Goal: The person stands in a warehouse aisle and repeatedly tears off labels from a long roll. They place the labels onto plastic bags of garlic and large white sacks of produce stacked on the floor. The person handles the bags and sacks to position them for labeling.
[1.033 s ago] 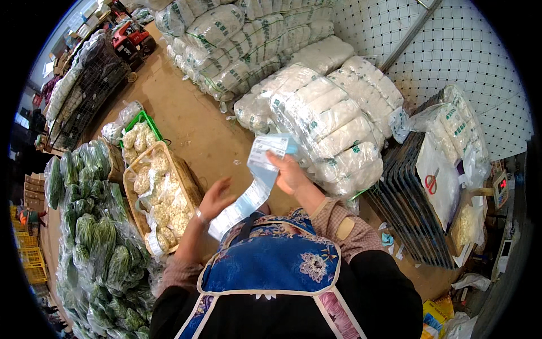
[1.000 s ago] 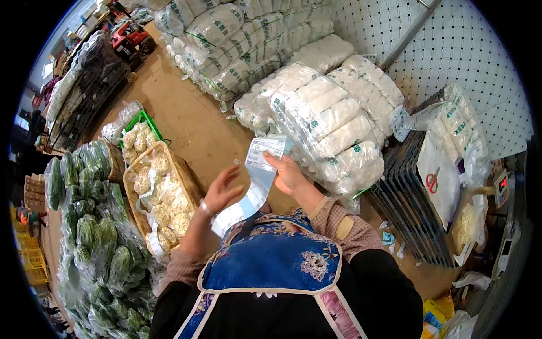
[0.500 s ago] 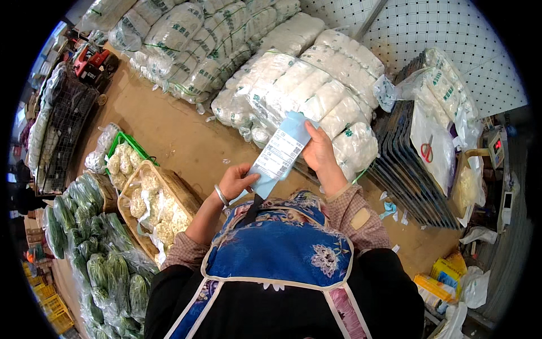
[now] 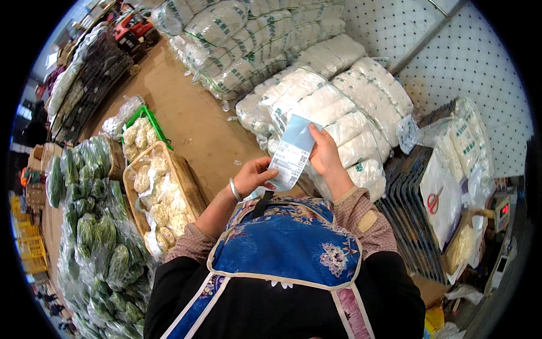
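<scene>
In front of my blue flowered apron (image 4: 282, 243) I hold a strip of printed labels (image 4: 289, 161), white with square codes on a pale blue backing. The strip slants, its bare blue end pointing away from me. My right hand (image 4: 326, 151) is closed on the strip's upper right edge, thumb on top. At its lower left edge, my left hand (image 4: 255, 178), with a bangle at the wrist, pinches the strip between thumb and fingers. Part of the strip's near end is hidden by the apron and fingers.
Wrapped white bales (image 4: 333, 107) are stacked ahead. Leftward stand a tan basket of pale bagged produce (image 4: 164, 198), a green crate (image 4: 141, 127) and bagged green vegetables (image 4: 101, 237). On the right are stacked dark racks (image 4: 409, 209), red scissors (image 4: 433, 202) and a scale display (image 4: 504, 211).
My view has swung left, so the surroundings sit further right. The label strip now stands steeper and shows less of its length. Both hands still grip it.
</scene>
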Demonstrator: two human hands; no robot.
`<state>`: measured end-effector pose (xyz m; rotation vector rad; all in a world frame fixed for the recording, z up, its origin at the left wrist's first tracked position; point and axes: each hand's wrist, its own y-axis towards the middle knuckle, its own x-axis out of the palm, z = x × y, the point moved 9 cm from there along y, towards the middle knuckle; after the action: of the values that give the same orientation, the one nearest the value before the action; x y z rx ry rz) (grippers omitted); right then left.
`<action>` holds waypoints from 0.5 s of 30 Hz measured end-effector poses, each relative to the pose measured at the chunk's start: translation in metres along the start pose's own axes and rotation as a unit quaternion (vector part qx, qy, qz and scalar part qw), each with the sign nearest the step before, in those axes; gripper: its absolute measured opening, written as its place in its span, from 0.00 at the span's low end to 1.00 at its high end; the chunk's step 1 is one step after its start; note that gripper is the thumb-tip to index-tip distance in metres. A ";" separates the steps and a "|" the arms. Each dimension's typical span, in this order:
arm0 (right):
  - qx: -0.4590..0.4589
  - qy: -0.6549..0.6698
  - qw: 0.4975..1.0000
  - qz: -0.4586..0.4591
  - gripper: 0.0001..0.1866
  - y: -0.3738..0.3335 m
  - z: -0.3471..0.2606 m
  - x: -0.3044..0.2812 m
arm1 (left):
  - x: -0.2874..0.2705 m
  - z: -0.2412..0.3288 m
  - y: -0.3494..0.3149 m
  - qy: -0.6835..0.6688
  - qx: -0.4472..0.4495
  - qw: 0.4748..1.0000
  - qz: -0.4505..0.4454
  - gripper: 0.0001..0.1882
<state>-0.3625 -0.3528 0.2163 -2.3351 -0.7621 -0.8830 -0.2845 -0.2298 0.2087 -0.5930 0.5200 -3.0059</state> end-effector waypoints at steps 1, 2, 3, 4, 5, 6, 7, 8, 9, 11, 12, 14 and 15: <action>0.011 -0.013 1.000 -0.011 0.12 0.002 0.002 0.003 | 0.000 -0.002 0.007 0.007 0.007 1.000 -0.003 0.13; 0.022 -0.027 0.999 -0.021 0.12 0.005 0.001 0.004 | -0.002 -0.001 0.012 0.000 0.025 1.000 0.010 0.12; 0.040 -0.025 0.999 -0.018 0.12 0.008 0.000 0.000 | -0.002 -0.001 0.016 -0.006 0.043 0.999 0.023 0.11; 0.040 -0.042 0.998 -0.021 0.12 0.011 -0.004 -0.006 | 0.000 0.000 0.019 -0.012 0.059 0.998 0.037 0.10; 0.038 -0.058 0.997 -0.025 0.12 0.015 -0.010 -0.014 | 0.000 -0.001 0.021 -0.028 0.058 0.996 0.059 0.09; 0.037 -0.075 0.996 -0.027 0.11 0.018 -0.017 -0.021 | 0.002 -0.002 0.022 -0.016 0.058 0.996 0.064 0.09; 0.035 -0.047 0.998 -0.032 0.11 0.019 -0.026 -0.026 | 0.004 -0.005 0.024 -0.005 0.056 0.996 0.068 0.09; 0.035 -0.028 0.998 -0.039 0.12 0.023 -0.031 -0.029 | 0.006 -0.007 0.026 0.006 0.053 0.996 0.071 0.09; 0.035 -0.008 0.998 -0.045 0.12 0.027 -0.036 -0.032 | 0.006 -0.014 0.025 0.038 0.033 0.995 0.081 0.10; 0.021 0.035 0.997 -0.058 0.14 0.030 -0.056 -0.032 | 0.002 -0.031 0.020 0.102 -0.004 0.990 0.093 0.10; 0.005 0.033 0.999 -0.039 0.14 0.034 -0.065 -0.040 | -0.007 -0.040 0.016 0.146 0.002 0.983 0.108 0.10; -0.032 0.037 0.999 -0.003 0.14 0.041 -0.083 -0.058 | -0.040 -0.068 0.005 0.245 -0.012 0.959 0.141 0.09; -0.043 0.047 0.998 0.006 0.15 0.044 -0.092 -0.071 | -0.044 -0.067 -0.003 0.281 -0.051 0.946 0.156 0.08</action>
<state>-0.4161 -0.4642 0.2136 -2.3515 -0.6840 -1.0319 -0.2685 -0.2017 0.1357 0.3430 0.7100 -2.8130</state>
